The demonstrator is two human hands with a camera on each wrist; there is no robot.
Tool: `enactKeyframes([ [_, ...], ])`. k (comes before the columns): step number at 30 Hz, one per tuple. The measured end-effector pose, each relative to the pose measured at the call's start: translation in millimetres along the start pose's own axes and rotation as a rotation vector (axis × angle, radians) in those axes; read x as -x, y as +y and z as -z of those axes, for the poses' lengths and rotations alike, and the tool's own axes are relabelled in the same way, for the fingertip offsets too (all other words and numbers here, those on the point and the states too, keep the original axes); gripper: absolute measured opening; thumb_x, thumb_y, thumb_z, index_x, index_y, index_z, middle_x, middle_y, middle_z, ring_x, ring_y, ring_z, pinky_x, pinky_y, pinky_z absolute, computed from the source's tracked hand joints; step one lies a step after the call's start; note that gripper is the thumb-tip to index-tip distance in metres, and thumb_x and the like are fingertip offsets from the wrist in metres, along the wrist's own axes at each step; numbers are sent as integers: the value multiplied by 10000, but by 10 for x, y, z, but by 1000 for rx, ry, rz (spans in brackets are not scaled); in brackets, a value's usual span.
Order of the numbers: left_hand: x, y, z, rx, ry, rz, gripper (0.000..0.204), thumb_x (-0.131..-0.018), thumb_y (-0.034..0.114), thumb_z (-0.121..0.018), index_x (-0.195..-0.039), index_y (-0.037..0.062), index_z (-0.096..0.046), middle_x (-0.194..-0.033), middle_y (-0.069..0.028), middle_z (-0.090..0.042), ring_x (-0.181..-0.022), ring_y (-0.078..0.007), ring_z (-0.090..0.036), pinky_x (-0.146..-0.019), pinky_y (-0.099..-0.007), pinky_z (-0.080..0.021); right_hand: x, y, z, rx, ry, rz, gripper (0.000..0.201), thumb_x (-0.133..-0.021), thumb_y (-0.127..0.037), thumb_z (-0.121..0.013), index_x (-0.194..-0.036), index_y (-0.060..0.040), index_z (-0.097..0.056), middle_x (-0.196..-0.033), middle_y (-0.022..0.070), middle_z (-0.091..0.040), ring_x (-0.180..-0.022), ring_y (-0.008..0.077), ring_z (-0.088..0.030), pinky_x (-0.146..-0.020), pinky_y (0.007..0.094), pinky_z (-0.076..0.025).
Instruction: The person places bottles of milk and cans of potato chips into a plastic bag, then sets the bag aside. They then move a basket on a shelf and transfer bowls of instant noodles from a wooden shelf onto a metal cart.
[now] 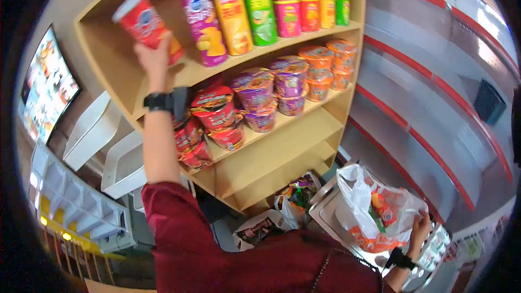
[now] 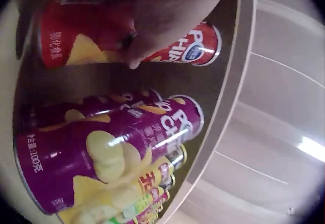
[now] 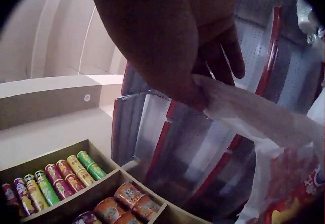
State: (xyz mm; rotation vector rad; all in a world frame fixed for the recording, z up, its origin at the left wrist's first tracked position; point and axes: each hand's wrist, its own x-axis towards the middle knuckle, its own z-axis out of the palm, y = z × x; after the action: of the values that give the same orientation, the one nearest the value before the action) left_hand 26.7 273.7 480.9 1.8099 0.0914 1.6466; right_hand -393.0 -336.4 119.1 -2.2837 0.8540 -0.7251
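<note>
On the top shelf's left end, the left hand point(image 1: 154, 57) grips a red chip can point(image 1: 142, 20), tilted, beside a purple chip can point(image 1: 203, 24). In the left wrist view the left hand point(image 2: 175, 18) lies across the red can point(image 2: 76, 36), with purple cans point(image 2: 111, 153) standing next to it. At the lower right, the right hand point(image 1: 419, 230) pinches the edge of a white and orange plastic bag point(image 1: 353, 211) holding red and green packs. The right wrist view shows the right hand point(image 3: 172, 36) with the bag's edge point(image 3: 244, 102) between thumb and fingers.
Yellow, green, pink and orange cans point(image 1: 260, 8) line the top shelf. Stacked instant noodle cups point(image 1: 214, 109) fill the shelf below. More filled bags point(image 1: 266, 228) lie under the unit. Red-edged grey shelves point(image 1: 412, 65) stand at the right; white bins point(image 1: 122, 163) are at the left.
</note>
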Motion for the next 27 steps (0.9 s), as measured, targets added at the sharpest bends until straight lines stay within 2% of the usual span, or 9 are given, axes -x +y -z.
enactKeyframes([
  [2, 59, 184, 208, 359, -24, -230, 682, -625, 295, -741, -1131, -4, -394, -1089, -138, -493, -977, -246, -498, -872, -351, -376, 34, 189, -77, -58, 91, 140, 187, -770, -50, -539, -951, -2, -529, -737, 61, -544, -642, 111, -472, -582, 243, -397],
  [5, 607, 1049, 574, 534, -90, -203, 499, -733, 142, -657, -1144, 13, -405, -1102, -104, -500, -967, -200, -505, -862, -315, -394, 84, 140, -47, 98, 149, 87, 194, -769, -78, -553, -953, -16, -544, -746, 85, -560, -642, 137, -498, -598, 250, -412],
  [10, 1523, 1178, 456, 867, -382, 78, 413, -728, 63, -630, -1090, -16, -447, -1068, -110, -521, -922, -199, -535, -833, -341, -430, 151, -194, 42, 11, 171, 2, 219, -748, -98, -583, -953, -24, -564, -714, 95, -572, -602, 157, -517, -574, 273, -426],
  [12, 2076, 1252, 302, 842, -699, 79, 472, -679, 36, -663, -1095, -7, -444, -1070, -112, -517, -925, -200, -533, -846, -347, -423, 161, -280, 68, 74, 149, -20, 217, -742, -97, -587, -949, -36, -568, -693, 84, -572, -562, 147, -500, -550, 267, -420],
  [14, 2720, 1594, 238, 748, -1056, 18, 527, -629, 26, -708, -1090, 4, -453, -1072, -100, -513, -944, -194, -521, -846, -339, -420, 197, -406, 120, 2, 77, -87, 207, -747, -63, -540, -952, -52, -560, -817, 126, -603, -683, 238, -571, -601, 317, -441],
  [18, 4196, 2039, -68, 1192, -1661, 437, 583, -597, 109, -760, -1082, 30, -445, -1064, -88, -518, -987, -193, -503, -852, -328, -411, 263, -452, 113, -82, 84, -83, 187, -748, -71, -546, -931, -42, -571, -787, 125, -600, -623, 226, -549, -578, 309, -430],
  [19, 4975, 2064, -129, 988, -1685, 289, 646, -580, 173, -775, -1092, 19, -411, -1044, -97, -528, -968, -189, -516, -831, -317, -418, 302, -486, 152, -67, 105, -70, 182, -747, -73, -552, -926, -44, -575, -725, 110, -583, -584, 204, -520, -552, 288, -415],
  [21, 5412, 2242, 13, 1080, -1832, 290, 714, -551, 236, -773, -1111, 29, -381, -1020, -116, -541, -927, -211, -538, -791, -325, -437, 314, -452, 155, -85, 130, -102, 169, -751, -76, -566, -917, -48, -583, -645, 68, -537, -546, 138, -467, -531, 249, -392],
  [27, 5951, 2256, 209, 897, -2194, -457, 648, -575, 236, -695, -1106, 41, -380, -960, -194, -547, -888, -338, -534, -725, -396, -441, 404, -298, 210, -201, 176, -178, 153, -744, -75, -589, -895, -51, -595, -607, 40, -520, -532, 95, -451, -507, 230, -381],
])
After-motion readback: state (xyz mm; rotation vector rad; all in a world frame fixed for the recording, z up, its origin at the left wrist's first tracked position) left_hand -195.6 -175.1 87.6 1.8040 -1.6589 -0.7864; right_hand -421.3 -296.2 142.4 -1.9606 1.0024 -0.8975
